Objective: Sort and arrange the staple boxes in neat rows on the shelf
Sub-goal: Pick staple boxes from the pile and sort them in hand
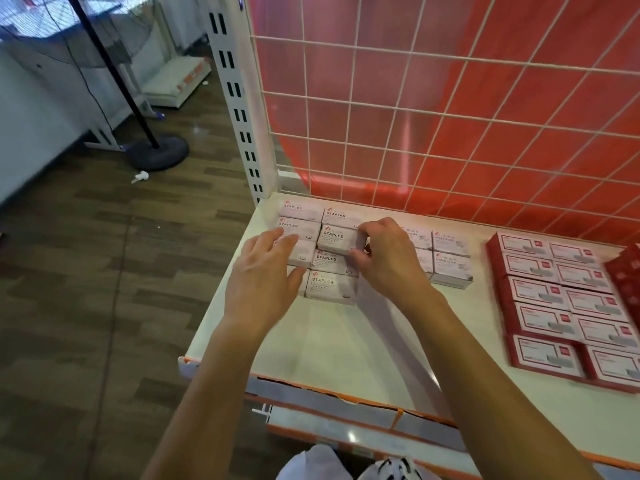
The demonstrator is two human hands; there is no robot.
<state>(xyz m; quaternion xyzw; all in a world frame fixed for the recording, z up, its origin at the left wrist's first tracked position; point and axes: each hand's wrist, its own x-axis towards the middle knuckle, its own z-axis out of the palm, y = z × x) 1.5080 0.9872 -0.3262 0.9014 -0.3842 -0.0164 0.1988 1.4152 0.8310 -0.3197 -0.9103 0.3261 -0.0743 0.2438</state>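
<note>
While both forearms reach across the bare front of the shelf (346, 341), the hands work apart at its rear left corner. The left hand (263, 275) is spread, fingers straight, over the left column of staple boxes (330, 284). It hides several of them, and motion blur prevents confirming contact. The right hand (388, 258) pinches one staple box (337, 239) in the right column between thumb and curled fingers. It also partly covers the paper clip boxes (450, 261) beside it. Further right, the frame edge cuts off the red boxes (540, 317), and their labels are illegible. A wire grid (415, 116) stands behind.
</note>
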